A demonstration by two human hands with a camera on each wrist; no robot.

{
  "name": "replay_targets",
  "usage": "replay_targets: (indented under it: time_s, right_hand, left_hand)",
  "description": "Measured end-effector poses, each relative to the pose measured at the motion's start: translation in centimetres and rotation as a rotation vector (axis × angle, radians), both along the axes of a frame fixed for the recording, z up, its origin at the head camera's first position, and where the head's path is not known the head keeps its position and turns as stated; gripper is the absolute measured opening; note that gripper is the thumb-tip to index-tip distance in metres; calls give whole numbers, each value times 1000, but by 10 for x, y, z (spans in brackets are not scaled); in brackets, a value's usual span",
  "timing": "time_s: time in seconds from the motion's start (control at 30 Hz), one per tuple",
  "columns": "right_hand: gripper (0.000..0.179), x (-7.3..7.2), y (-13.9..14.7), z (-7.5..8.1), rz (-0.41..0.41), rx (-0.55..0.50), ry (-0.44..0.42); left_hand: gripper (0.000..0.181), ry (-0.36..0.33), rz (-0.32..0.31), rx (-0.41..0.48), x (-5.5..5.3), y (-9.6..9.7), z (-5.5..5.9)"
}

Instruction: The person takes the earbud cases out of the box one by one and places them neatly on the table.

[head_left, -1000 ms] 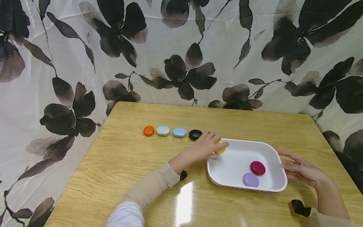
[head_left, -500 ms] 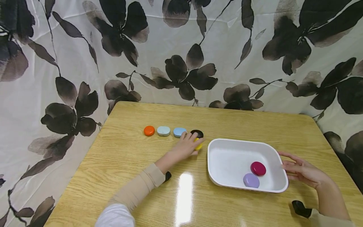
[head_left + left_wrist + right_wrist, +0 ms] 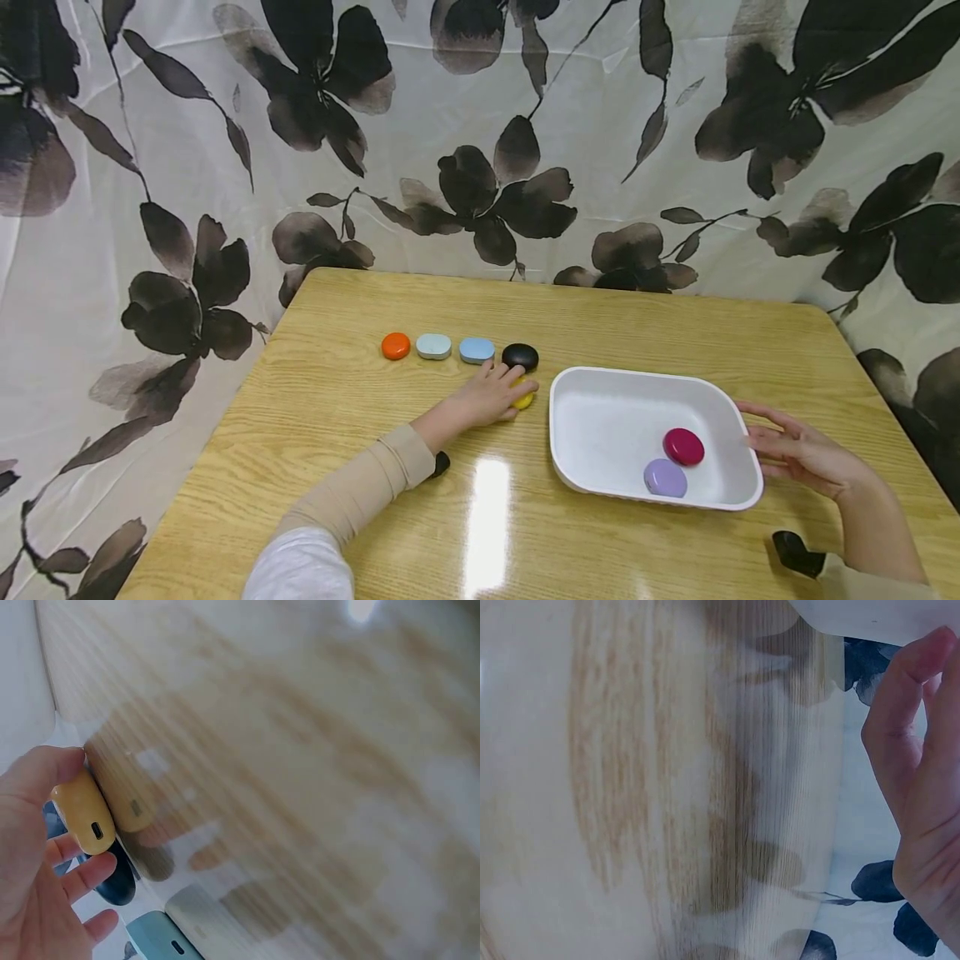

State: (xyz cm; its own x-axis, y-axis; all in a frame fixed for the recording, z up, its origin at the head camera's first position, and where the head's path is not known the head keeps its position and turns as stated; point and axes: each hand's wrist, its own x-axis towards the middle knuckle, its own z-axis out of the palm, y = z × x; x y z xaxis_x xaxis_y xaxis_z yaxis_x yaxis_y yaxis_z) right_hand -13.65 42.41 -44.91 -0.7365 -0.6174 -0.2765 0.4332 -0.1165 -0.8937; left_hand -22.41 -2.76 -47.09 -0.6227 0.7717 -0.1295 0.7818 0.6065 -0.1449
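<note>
My left hand (image 3: 486, 396) pinches a yellow earbud case (image 3: 84, 814) between thumb and fingers, low at the table just in front of a black earbud case (image 3: 521, 357). A charging port shows on the yellow case's end in the left wrist view. Left of the black one, a blue case (image 3: 477, 350), a pale mint case (image 3: 433, 347) and an orange round case (image 3: 396, 346) lie in a row. My right hand (image 3: 806, 450) touches the right end of a white tray (image 3: 630, 377) with loosely extended fingers. Inside the tray lie a crimson case (image 3: 683, 447) and a lilac case (image 3: 665, 477).
The wooden table (image 3: 337, 425) reflects a bright light near its front. Its back edge meets a floral curtain (image 3: 420, 125). Black wrist mounts sit under both forearms.
My left hand has carried the yellow case from the tray's left edge leftward, then slightly down, beside the black case. The right hand and the tray have stayed in place.
</note>
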Motion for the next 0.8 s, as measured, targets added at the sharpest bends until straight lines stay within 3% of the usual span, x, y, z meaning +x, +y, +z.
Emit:
replay_targets:
  time_s: [0.3, 0.47, 0.63, 0.8]
  right_hand:
    - [53, 0, 0, 1, 10, -12, 5]
    - [53, 0, 0, 0, 19, -34, 5]
    - [53, 0, 0, 0, 27, -52, 10]
    - [53, 1, 1, -1, 19, -31, 14]
  left_hand:
    - [46, -66, 25, -4, 1, 0, 3]
    - [50, -77, 45, 36, 1, -1, 7]
    - [49, -77, 31, 169, 4, 7, 24]
    - [45, -38, -40, 245, 12, 26, 44]
